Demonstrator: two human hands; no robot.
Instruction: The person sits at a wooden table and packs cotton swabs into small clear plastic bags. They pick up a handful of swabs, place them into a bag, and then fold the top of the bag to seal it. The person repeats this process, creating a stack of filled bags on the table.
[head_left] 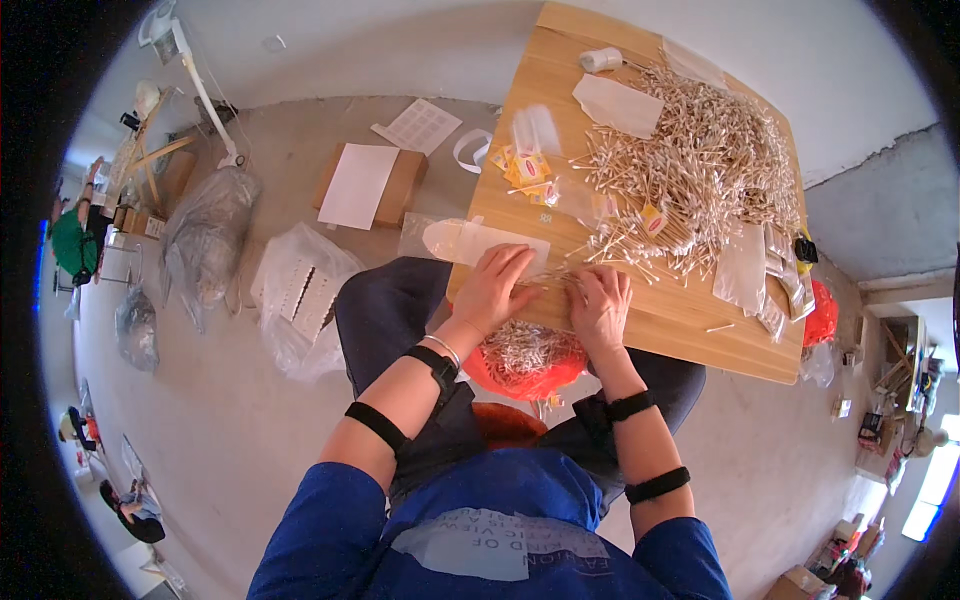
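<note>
At the near edge of the wooden table (680, 325), my left hand (490, 295) and my right hand (602, 308) face each other. A few thin cotton swabs (553, 279) lie between them, with their ends under my fingers. My left fingers and thumb close on one end, and my curled right fingers press on the other. Beside my left fingertips lies a flat white and clear packet (510, 243). Under the table edge, between my knees, hangs a red plastic bag (545, 383) full of cotton swabs. A large heap of loose swabs (700, 150) covers the table beyond my right hand.
Small yellow packets (527, 168), a white sheet (618, 105) and a white roll (600, 60) lie on the table. Filled pouches (785, 275) are at its right end. On the floor to the left are a cardboard box (405, 185) and plastic bags (205, 235).
</note>
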